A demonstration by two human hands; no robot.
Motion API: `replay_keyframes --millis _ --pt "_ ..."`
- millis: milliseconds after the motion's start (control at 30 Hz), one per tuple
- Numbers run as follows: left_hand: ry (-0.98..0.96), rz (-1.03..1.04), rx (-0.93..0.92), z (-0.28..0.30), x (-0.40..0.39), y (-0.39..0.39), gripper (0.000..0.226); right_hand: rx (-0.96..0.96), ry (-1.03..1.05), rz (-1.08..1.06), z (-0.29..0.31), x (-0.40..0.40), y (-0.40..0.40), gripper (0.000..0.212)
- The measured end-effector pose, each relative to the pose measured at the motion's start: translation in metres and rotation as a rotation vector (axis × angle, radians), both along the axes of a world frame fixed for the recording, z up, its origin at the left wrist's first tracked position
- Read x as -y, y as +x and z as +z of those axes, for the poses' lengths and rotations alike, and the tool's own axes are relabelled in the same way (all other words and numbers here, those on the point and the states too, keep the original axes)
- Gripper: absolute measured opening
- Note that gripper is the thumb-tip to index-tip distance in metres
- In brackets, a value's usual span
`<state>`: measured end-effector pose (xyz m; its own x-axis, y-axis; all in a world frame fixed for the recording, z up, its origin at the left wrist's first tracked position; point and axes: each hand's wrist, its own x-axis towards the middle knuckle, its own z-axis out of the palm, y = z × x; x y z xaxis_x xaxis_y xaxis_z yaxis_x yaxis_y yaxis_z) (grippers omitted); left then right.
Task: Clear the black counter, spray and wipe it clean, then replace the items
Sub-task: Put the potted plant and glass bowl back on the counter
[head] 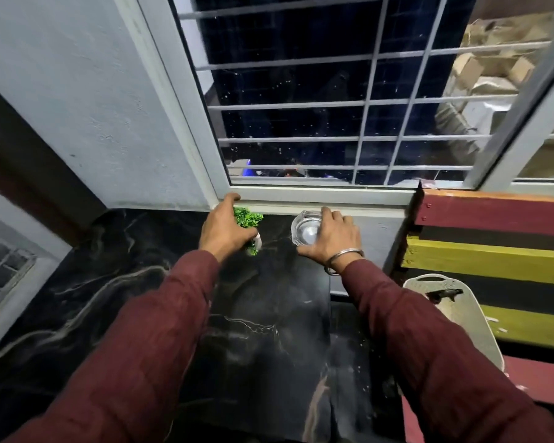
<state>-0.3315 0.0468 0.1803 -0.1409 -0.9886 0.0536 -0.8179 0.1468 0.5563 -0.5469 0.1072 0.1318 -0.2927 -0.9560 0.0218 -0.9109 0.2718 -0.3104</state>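
At the centre of the frame, against the back wall under the window sill (317, 199), two hands work on the black marbled worktop (109, 282). Left hand (226, 227): fingers curled around a small artificial green plant (248, 219) in a pale pot, which stands at the rear edge of the worktop, just below the sill. Right hand (330, 239): fingers and thumb bent over the rim of a clear glass ashtray (306, 231), gripping it from the right; the ashtray sits on the worktop just right of the plant, the two apart by a narrow strip of stone. A metal bangle (344, 260) circles the right wrist; both sleeves are maroon. No brand, label or readable writing shows on any object.

Edges and room: the worktop runs from the back wall toward the lower edge of the frame and widens to the left, where its surface lies bare; its right edge falls away in a straight line at mid-frame. Right of that edge, a white perforated basket (461, 318) leans beside a slatted bench (499, 251) painted maroon, yellow and black. Upper frame: a barred window (349, 91) with speckled dark glass.
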Motion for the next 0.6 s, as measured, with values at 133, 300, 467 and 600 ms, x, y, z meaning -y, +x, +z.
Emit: replay_keyframes --millis 133,300,467,600 --pt "0.007 0.050 -0.038 -0.018 0.030 0.025 0.077 -0.014 0.016 -0.026 -0.007 0.025 0.029 0.104" --pt "0.012 0.001 -0.037 -0.036 0.089 0.063 0.079 -0.025 0.025 -0.104 -0.025 0.062 0.070 0.105" --pt "0.064 -0.118 -0.053 -0.054 0.152 0.092 0.081 -0.006 0.072 -0.224 -0.049 0.099 0.107 0.109" --pt "0.093 -0.201 -0.066 -0.080 0.179 0.103 0.087 0.001 0.152 -0.268 -0.067 0.116 0.126 0.110"
